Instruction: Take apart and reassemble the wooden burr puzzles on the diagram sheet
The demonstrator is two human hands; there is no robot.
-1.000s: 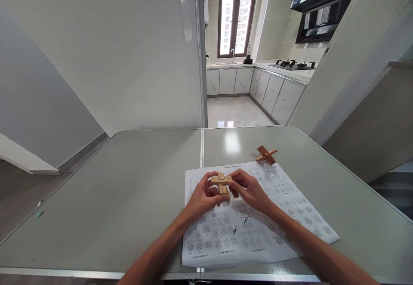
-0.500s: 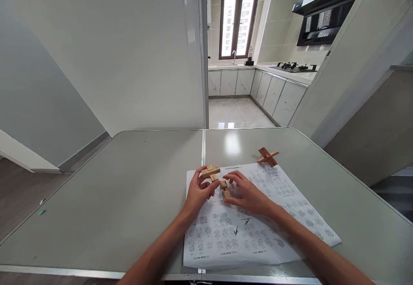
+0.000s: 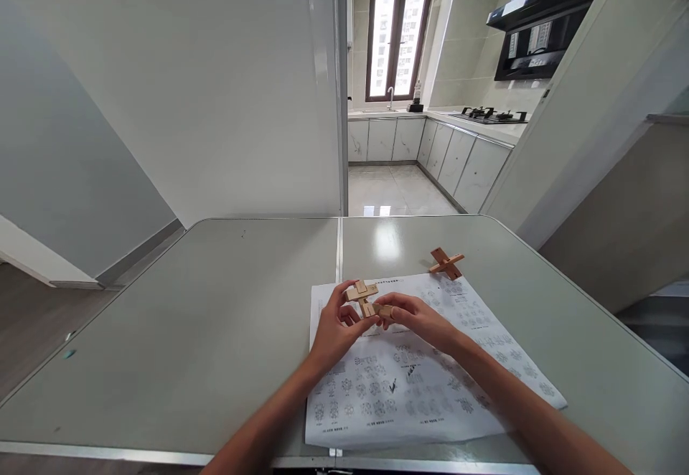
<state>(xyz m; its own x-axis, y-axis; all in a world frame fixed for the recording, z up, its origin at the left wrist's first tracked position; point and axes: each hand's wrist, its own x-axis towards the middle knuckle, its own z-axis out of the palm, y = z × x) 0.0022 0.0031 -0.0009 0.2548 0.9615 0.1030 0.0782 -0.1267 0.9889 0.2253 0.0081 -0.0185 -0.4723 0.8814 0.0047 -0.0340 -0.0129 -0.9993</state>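
My left hand [image 3: 334, 328] pinches a small cross of light wooden puzzle pieces [image 3: 361, 293] just above the printed sheet [image 3: 425, 382]. My right hand [image 3: 418, 321] grips another wooden piece [image 3: 383, 311] and holds it against the lower end of that cross. Both hands hover over the upper left part of the sheet, fingers closed on the wood. A second, darker assembled wooden cross [image 3: 446, 263] lies on the table beyond the sheet's far right corner.
The grey-green folding table [image 3: 188, 331] has a seam down its middle and a metal front edge. A white wall stands behind it on the left. A doorway beyond opens onto a kitchen with cabinets [image 3: 430, 148] and a window.
A second ago both hands held one joined wooden block. It came apart, with a piece left on the sheet. Now my right hand has lifted that piece back to the cross.
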